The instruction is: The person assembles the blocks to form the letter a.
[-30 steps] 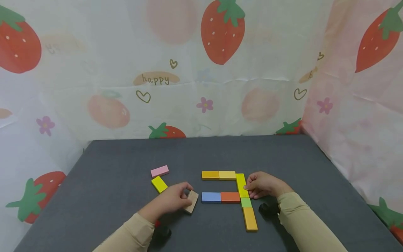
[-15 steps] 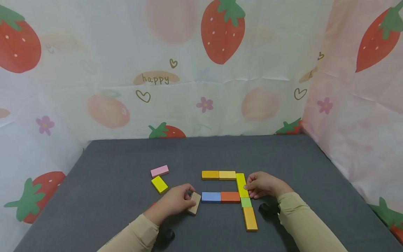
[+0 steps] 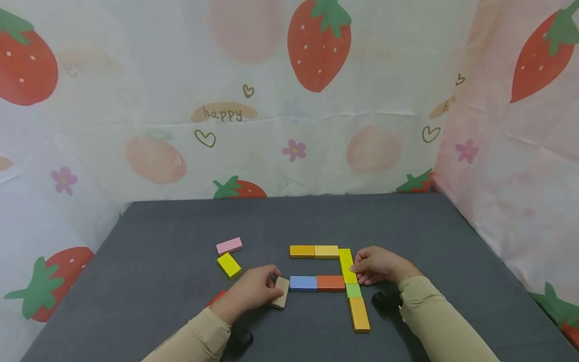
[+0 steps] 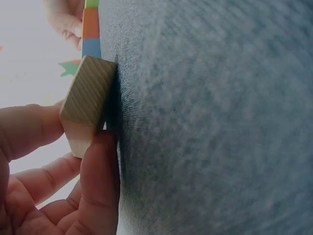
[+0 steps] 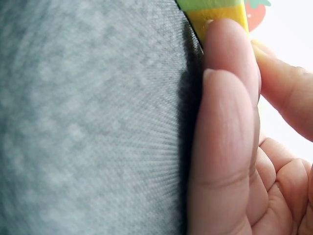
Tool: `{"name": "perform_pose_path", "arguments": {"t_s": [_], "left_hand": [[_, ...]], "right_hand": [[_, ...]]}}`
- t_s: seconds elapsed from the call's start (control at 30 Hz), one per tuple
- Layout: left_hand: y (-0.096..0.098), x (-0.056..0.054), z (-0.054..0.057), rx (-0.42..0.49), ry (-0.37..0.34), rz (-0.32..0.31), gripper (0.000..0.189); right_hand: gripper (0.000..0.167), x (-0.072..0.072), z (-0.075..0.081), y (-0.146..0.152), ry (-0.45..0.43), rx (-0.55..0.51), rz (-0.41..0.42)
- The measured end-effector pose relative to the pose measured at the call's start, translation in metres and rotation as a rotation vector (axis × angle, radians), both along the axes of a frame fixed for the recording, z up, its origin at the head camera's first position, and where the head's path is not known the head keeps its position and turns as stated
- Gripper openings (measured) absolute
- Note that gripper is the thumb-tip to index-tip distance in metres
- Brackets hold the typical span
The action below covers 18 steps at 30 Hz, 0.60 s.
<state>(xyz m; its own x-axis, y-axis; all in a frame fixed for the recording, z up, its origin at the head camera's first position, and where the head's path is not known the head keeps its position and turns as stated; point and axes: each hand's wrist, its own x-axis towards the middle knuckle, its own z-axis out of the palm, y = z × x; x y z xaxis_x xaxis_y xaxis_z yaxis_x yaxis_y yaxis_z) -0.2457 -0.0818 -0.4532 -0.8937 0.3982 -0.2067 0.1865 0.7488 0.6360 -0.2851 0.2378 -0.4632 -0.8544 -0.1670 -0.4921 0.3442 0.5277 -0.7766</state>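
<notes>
My left hand (image 3: 253,290) pinches a plain wooden block (image 3: 281,292) between thumb and fingers. It stands tilted by the left end of the blue block (image 3: 303,284); I cannot tell whether they touch. In the left wrist view, the plain block (image 4: 88,93) shows its grained face just above the cloth. The blue block meets an orange-red block (image 3: 331,284), which reaches a column of a yellow block (image 3: 346,264), a green block (image 3: 353,291) and an orange-yellow block (image 3: 359,315). My right hand (image 3: 384,265) rests its fingertips against the yellow block's right side, fingers fairly straight.
An amber block (image 3: 301,252) and a pale yellow block (image 3: 326,252) lie end to end behind. Left of them are a pink block (image 3: 229,246), a loose yellow block (image 3: 229,265) and a red block (image 3: 216,297), partly hidden by my left arm. Dark cloth covers the table (image 3: 181,226).
My left hand has carried the plain wooden block slightly right, up to the blue block's end, and turned it more upright. More of the red block shows. My right hand has stayed put.
</notes>
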Motion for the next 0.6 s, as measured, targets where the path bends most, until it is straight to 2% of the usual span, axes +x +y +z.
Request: {"name": "perform_pose_path", "arguments": {"t_s": [0.17,0.6], "left_hand": [[0.0004,-0.0008,-0.0013,-0.018,0.008,0.006,0.031],[0.0019,-0.0008,-0.0009,-0.020,-0.060,0.017,0.027]], "right_hand": [[0.017,-0.0007,0.0001,0.0001,0.002,-0.002,0.010],[0.017,-0.0006,0.0014,-0.0009,0.001,0.004,0.002]]}}
